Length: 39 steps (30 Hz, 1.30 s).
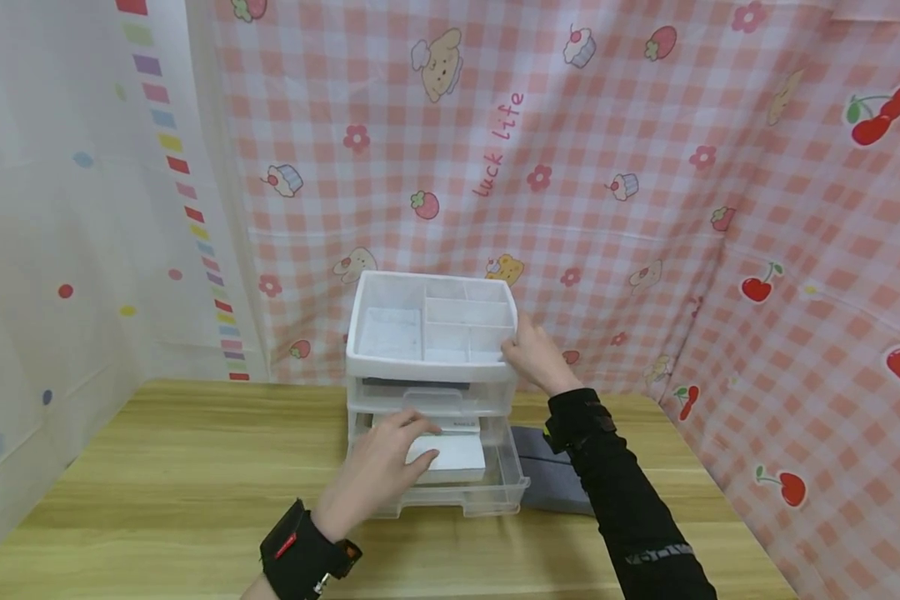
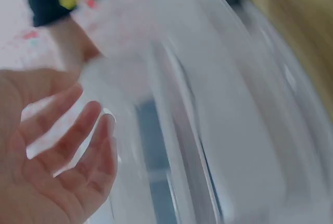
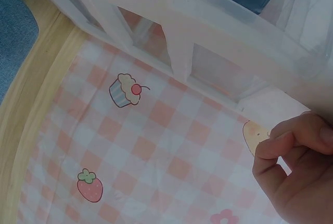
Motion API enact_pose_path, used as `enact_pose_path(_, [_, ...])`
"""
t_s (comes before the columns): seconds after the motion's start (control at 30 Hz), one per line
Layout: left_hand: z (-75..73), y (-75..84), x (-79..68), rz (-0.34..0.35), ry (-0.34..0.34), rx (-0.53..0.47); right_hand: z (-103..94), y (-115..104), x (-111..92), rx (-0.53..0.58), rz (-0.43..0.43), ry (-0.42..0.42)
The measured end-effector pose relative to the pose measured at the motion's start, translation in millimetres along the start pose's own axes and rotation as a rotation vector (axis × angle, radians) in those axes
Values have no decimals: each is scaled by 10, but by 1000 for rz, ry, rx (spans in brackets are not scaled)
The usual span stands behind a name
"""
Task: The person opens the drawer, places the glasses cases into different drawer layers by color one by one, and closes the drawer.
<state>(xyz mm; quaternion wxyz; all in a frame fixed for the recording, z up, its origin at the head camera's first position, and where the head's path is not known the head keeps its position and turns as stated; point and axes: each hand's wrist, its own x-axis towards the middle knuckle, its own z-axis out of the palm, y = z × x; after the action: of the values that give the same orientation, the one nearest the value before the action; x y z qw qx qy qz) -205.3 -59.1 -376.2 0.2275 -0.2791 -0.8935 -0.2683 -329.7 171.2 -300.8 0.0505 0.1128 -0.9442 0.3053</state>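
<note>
A white plastic drawer organizer (image 1: 427,368) stands on the table, with a divided tray on top. Its clear bottom drawer (image 1: 506,454) is pulled out and contains white boxes (image 1: 457,454). Above that drawer is my left hand (image 1: 382,467), thumb and fingers apart with nothing between them. The left wrist view shows the same hand (image 2: 62,151) with loosely bent fingers beside the blurred organizer. My right hand (image 1: 532,354) grips the right rim of the top tray. In the right wrist view, the curled fingers (image 3: 276,156) are at the organizer's edge.
A folded grey cloth-like item (image 1: 551,475) lies on the wooden table (image 1: 217,475), right of the organizer and partly behind the right forearm. Pink checked curtain (image 1: 607,250) hangs behind and to the right; a pale curtain (image 1: 67,208) hangs at left.
</note>
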Motion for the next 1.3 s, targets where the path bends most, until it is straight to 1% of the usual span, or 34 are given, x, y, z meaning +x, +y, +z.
enact_pose_path(0.07, [-24,93,-22,-50,-13,-189,-2,3,1,-1,-1,4])
enact_pose_path(0.1, [-34,136,-38,-83,-41,-294,-3,5,3,-4,-2,3])
enact_pose_path(0.17, [-41,208,-77,-160,-133,-528,-3,3,3,-4,1,3])
enact_pose_path(0.27, [-25,283,-158,-311,-309,-882,0,1,6,-1,6,3])
enact_pose_path(0.33, [22,309,-219,-394,-417,-1103,2,-1,6,-2,10,3])
enact_pose_path(0.37, [55,321,-250,-435,-459,-1205,4,1,8,-3,10,3])
enact_pose_path(0.4, [93,335,-289,-480,-492,-1292,5,0,7,-2,11,3])
enact_pose_path(0.47, [177,345,-360,-534,-549,-1440,2,0,8,-3,11,3])
enact_pose_path(0.53, [266,347,-430,-589,-586,-1544,-1,0,8,-4,10,2])
enact_pose_path(0.63, [384,336,-533,-674,-590,-1629,-7,-1,5,-9,5,1])
enact_pose_path(0.67, [420,330,-564,-710,-575,-1644,-6,1,6,-7,8,1])
enact_pose_path(0.77, [519,309,-643,-799,-472,-1665,-3,6,5,-11,7,0])
enact_pose_path(0.83, [567,290,-678,-829,-384,-1673,1,7,6,-8,12,3])
enact_pose_path(0.93, [606,262,-708,-841,-259,-1687,2,4,4,-2,13,2])
enact_pose_path(1.03, [620,244,-721,-832,-170,-1691,0,-3,-3,8,20,1])
enact_pose_path(1.17, [619,245,-723,-839,-100,-1699,-3,-8,-7,6,17,-2])
enact_pose_path(1.3, [622,254,-703,-852,-49,-1691,-3,-13,-1,-5,14,-3])
